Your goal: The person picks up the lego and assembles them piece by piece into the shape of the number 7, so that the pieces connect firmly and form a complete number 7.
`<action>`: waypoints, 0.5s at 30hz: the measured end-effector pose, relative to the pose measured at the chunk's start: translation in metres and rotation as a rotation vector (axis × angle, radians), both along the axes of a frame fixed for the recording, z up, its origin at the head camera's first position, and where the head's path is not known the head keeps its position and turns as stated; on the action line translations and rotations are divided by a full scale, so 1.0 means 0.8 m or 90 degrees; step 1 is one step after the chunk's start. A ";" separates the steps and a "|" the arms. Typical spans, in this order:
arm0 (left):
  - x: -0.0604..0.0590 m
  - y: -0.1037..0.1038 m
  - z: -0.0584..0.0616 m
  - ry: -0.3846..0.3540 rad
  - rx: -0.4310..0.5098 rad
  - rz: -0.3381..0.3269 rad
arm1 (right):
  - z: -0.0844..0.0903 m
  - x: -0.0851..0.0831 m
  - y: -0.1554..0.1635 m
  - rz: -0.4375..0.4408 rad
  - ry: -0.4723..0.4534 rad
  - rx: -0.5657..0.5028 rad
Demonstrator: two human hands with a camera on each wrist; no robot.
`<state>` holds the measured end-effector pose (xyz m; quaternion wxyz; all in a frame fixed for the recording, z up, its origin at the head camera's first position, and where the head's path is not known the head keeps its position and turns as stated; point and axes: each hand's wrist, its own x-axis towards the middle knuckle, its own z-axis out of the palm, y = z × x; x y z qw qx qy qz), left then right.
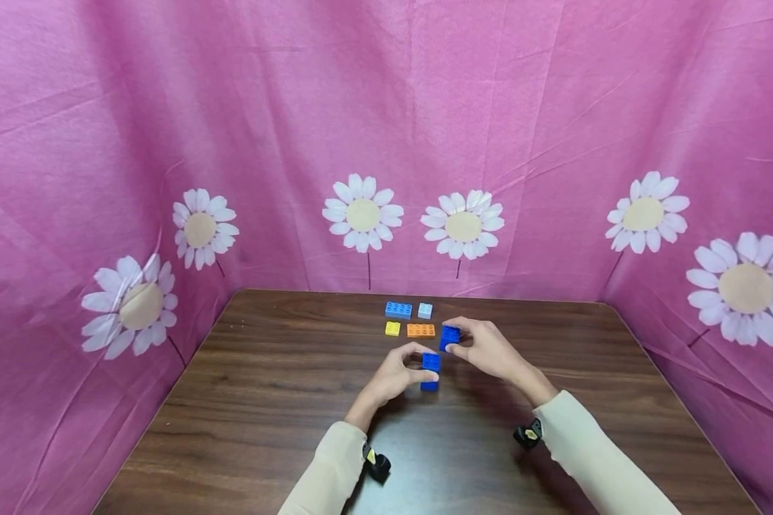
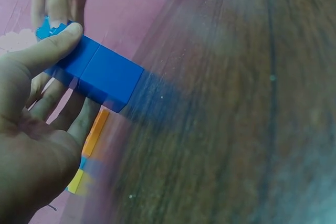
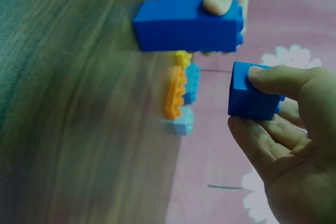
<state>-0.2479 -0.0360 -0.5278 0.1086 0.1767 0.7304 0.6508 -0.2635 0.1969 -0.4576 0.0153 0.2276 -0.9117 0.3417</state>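
In the head view my left hand [image 1: 394, 375] grips a stack of two dark blue toy bricks [image 1: 430, 361] upright, thumb across the near side. The seam between the two bricks shows in the left wrist view, where the stack [image 2: 109, 74] stands on or close over the table. Farther back and to the right, my right hand [image 1: 487, 348] pinches a single dark blue brick [image 1: 449, 337] between thumb and fingers. That brick [image 3: 254, 98] is held up off the table in the right wrist view, studs facing up, apart from the stack [image 3: 184, 27].
Toward the back of the wooden table [image 1: 264, 400] lie a medium blue brick [image 1: 398, 310], a light blue brick [image 1: 425, 310], a yellow brick [image 1: 392, 328] and an orange brick [image 1: 421, 330]. Pink cloth [image 1: 412, 107] with daisies hangs around the table's back and sides.
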 end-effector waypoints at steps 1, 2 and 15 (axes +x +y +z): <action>-0.001 0.000 -0.001 -0.001 0.002 0.000 | 0.005 0.003 -0.002 0.005 -0.001 0.000; -0.001 0.000 -0.001 -0.002 0.002 0.000 | 0.010 0.005 -0.004 0.009 -0.002 0.001; -0.005 0.004 0.002 -0.005 -0.007 0.005 | 0.044 0.024 -0.021 0.060 0.009 0.021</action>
